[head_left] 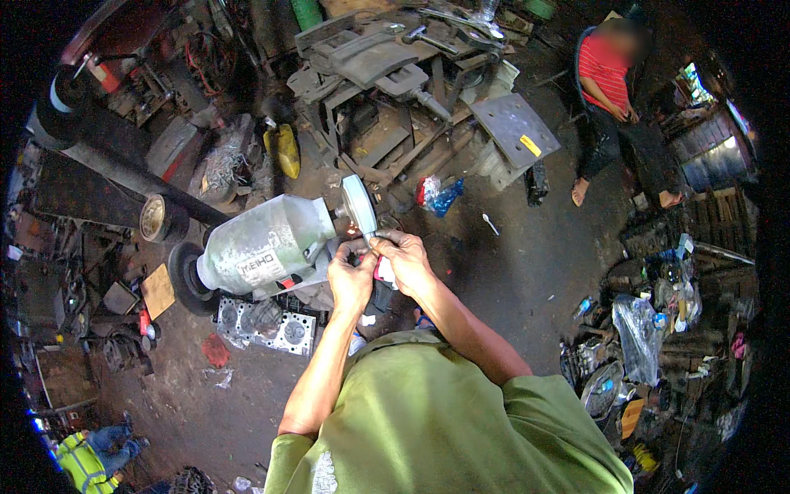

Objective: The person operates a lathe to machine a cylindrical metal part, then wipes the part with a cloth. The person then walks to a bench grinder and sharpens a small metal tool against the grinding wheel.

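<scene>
A large grey-green bench grinder stands in front of me, slightly to the left. Its pale grinding wheel is at the right end, and a dark wheel sits at the left end. My left hand and my right hand are close together at the lower edge of the pale wheel, fingers pinched. A few orange sparks show by the wheel just above my fingers. Whatever small piece they hold is hidden by the fingers. Red and white cloth shows below my hands.
Ahead is a metal workbench with a hammer on it. A steel plate lies to its right. A cylinder head rests below the grinder. One person sits far right; another in a yellow vest is lower left.
</scene>
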`<state>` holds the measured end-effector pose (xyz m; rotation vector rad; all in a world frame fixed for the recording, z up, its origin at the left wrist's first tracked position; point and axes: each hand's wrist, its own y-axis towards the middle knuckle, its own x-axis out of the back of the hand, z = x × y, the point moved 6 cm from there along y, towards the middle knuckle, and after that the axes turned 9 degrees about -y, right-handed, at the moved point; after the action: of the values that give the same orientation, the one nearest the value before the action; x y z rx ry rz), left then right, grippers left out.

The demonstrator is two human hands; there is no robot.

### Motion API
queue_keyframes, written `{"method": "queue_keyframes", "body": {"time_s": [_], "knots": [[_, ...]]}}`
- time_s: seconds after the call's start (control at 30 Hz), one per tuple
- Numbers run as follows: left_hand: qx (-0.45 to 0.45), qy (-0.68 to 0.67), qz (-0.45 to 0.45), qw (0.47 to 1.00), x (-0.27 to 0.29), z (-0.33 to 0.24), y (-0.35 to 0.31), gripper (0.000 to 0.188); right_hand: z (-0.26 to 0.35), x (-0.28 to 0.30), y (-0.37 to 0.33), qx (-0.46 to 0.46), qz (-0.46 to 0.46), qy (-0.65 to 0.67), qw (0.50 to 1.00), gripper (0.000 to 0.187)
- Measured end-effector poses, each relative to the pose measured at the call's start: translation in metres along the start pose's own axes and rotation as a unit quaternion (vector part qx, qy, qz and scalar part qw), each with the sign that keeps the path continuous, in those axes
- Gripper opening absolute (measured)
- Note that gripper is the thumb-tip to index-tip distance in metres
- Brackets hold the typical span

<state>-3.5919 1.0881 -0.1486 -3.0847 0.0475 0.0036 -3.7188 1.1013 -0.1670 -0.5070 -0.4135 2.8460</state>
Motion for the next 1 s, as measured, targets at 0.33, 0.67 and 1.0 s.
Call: {"method": "queue_keyframes", "body": {"time_s": [0.33, 0.67, 1.0], "knots": [[0.010, 0.041, -0.008, 0.999, -0.005, -0.010, -0.003, 0.026, 0.002, 0.002, 0.000, -0.018, 0.033, 0.022, 0.999, 0.017], [0.007, 0.033, -0.002, 0.999, -0.004, -0.010, -0.002, 0.025, -0.002, 0.004, 0.003, -0.010, 0.023, 0.013, 1.000, 0.016], [-0.039, 0.006, 0.013, 0.999, 0.013, -0.013, -0.019, 0.022, 0.007, -0.010, -0.021, -0.032, 0.087, -0.004, 0.996, 0.018]]}}
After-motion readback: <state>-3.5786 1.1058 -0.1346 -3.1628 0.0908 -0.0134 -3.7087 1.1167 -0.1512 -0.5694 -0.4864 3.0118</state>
